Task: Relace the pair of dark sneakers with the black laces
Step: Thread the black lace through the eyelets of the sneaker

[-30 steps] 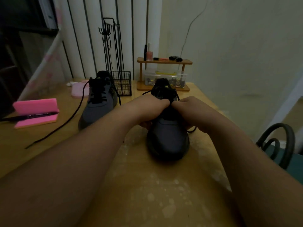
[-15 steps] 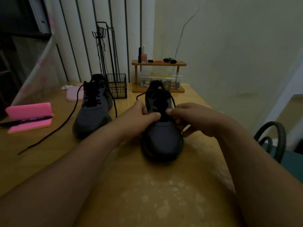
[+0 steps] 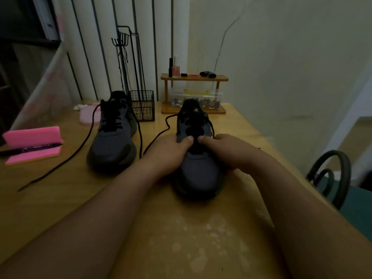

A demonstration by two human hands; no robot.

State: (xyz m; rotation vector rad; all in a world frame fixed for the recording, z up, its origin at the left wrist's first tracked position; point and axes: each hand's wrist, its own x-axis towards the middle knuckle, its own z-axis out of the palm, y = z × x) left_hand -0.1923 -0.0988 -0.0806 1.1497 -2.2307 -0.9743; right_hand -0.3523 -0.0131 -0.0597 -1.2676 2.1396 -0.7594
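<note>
Black lace (image 3: 156, 139) trails out from the near sneaker (image 3: 198, 174), which sits in the middle of the wooden tabletop (image 3: 181, 238) with its toe pointing at the person. Both hands are on this shoe. The left hand (image 3: 169, 152) has its grip curled around the left side, and the right hand (image 3: 227, 150) has its grip curled around the right side. The two thumbs press down close together on the low lace rows. It is too dark to tell if they also pinch the lace.

The other sneaker (image 3: 112, 146) stands just to the left. Its lace rows look done, but its lace ends lie loose on the tabletop.

I think the step now is fixing the low rows on the near sneaker, so the job is well along. Next, the fingers need to find a loose end, pull it snug and even, and poke it through the next hole up.
</note>
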